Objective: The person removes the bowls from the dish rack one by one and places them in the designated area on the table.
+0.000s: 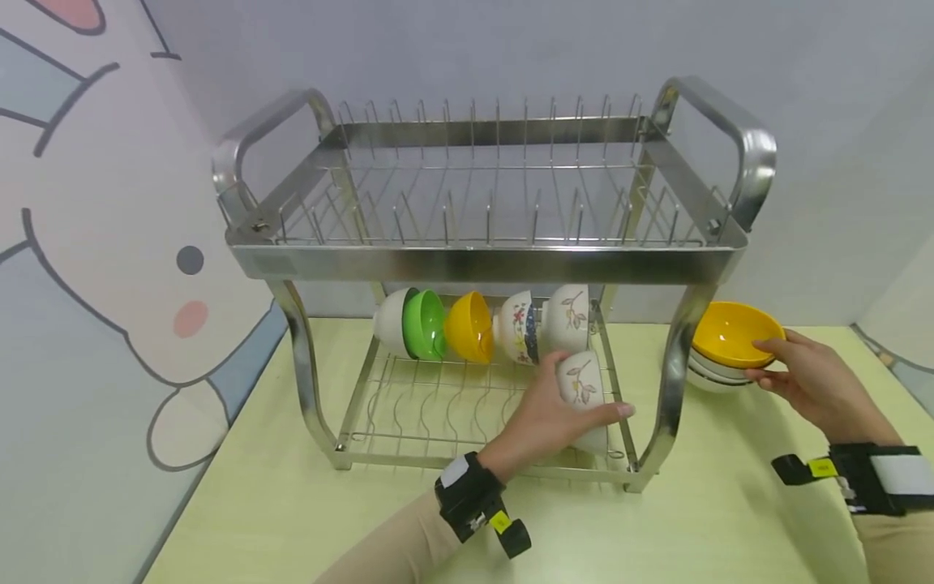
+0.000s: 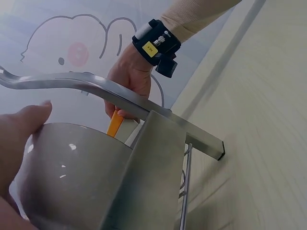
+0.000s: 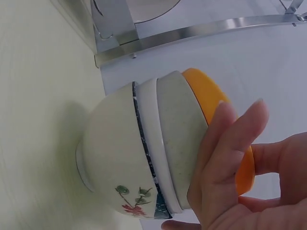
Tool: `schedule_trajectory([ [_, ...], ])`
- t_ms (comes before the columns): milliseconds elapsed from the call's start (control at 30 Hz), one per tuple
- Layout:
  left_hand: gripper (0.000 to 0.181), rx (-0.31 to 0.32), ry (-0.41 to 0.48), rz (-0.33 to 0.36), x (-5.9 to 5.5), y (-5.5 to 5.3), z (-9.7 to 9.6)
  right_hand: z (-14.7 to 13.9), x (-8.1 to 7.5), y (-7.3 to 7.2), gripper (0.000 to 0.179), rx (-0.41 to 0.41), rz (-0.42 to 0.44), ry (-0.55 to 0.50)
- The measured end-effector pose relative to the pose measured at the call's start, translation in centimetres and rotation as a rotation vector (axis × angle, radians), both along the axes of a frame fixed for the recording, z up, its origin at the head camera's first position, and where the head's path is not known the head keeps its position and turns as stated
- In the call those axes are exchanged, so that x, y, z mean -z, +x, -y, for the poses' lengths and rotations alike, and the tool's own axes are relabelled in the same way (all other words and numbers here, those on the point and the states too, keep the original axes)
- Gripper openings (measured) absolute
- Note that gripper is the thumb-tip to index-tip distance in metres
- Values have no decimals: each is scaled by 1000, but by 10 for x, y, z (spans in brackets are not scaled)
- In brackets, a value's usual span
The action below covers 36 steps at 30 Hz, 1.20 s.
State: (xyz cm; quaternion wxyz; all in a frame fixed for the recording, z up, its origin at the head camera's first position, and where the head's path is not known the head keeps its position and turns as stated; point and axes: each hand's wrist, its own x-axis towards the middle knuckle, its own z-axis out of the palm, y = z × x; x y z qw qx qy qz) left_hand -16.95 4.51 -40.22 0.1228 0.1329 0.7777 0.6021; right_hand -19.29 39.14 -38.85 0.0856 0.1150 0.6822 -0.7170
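Note:
On the lower tier at the front right, my left hand (image 1: 543, 422) holds a white bowl (image 1: 581, 381) with a flower-sprig pattern, tipped on its side. The left wrist view shows its smooth outer wall (image 2: 76, 172) beside the thumb. To the right of the rack, my right hand (image 1: 828, 385) pinches the rim of a yellow bowl (image 1: 733, 334) at the top of a stack. Under it, in the right wrist view, sit a pale grey bowl (image 3: 180, 134), a white one, and a flowered bowl (image 3: 115, 148) with a dark blue rim.
A two-tier metal dish rack (image 1: 481, 264) stands on the pale table (image 1: 241, 503) against the wall. In the lower back row, several bowls stand on edge, among them a green bowl (image 1: 425, 324) and a yellow-orange bowl (image 1: 469, 327). The upper tier has upright wire prongs.

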Motion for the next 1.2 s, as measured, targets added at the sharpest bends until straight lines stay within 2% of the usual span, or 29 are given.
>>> schedule_trajectory([
  [100,101,-13,-5,26,2,-2,-1,0,3,-1,76,-4,-3,-19],
  [233,96,-37,6,42,4,-3,-3,0,6,2,70,-28,-52,-79],
  [467,86,-87,-2,22,7,-3,-9,-2,9,5,64,-16,-67,-141],
  [767,86,-45,15,-36,10,-1,-8,-1,15,8,70,9,-58,-96],
  [1000,92,-14,28,-125,9,-1,-12,-1,14,9,63,-7,-106,-141],
  [1133,95,9,16,-178,8,0,-13,0,13,13,72,0,-121,-124],
  [1200,98,0,-21,-192,7,1,-14,1,12,14,79,10,-122,-97],
])
